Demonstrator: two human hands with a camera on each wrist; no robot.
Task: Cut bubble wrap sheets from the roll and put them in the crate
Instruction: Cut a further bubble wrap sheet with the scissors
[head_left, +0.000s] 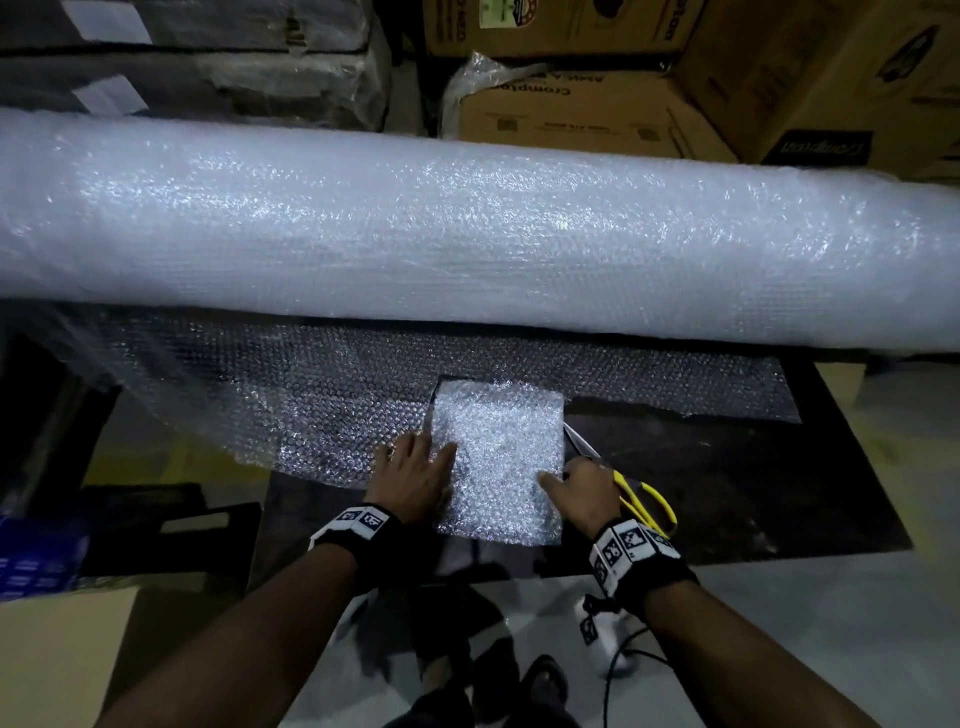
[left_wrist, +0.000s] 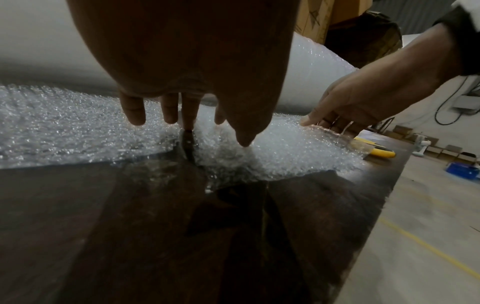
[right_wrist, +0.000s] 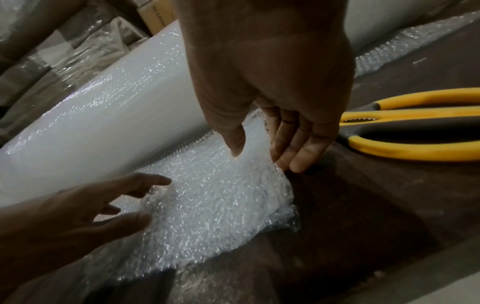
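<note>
A big bubble wrap roll (head_left: 467, 234) lies across the dark table (head_left: 727, 493), with its loose sheet (head_left: 311, 405) spread toward me. On the table in front lies a small cut bubble wrap sheet (head_left: 498, 457) (right_wrist: 213, 201). My left hand (head_left: 415, 470) (left_wrist: 187, 115) rests on its left edge with the fingers straight and spread. My right hand (head_left: 576, 488) (right_wrist: 272, 123) is at its right edge, thumb on top and fingers under the slightly lifted edge. Yellow-handled scissors (head_left: 644, 499) (right_wrist: 405, 148) lie on the table just right of that hand, held by neither hand.
Cardboard boxes (head_left: 597, 104) and wrapped dark bundles (head_left: 182, 62) stand behind the roll. A blue crate (head_left: 31, 561) shows at the lower left edge, next to a black panel (head_left: 171, 519). Grey floor (head_left: 831, 623) lies right of the table.
</note>
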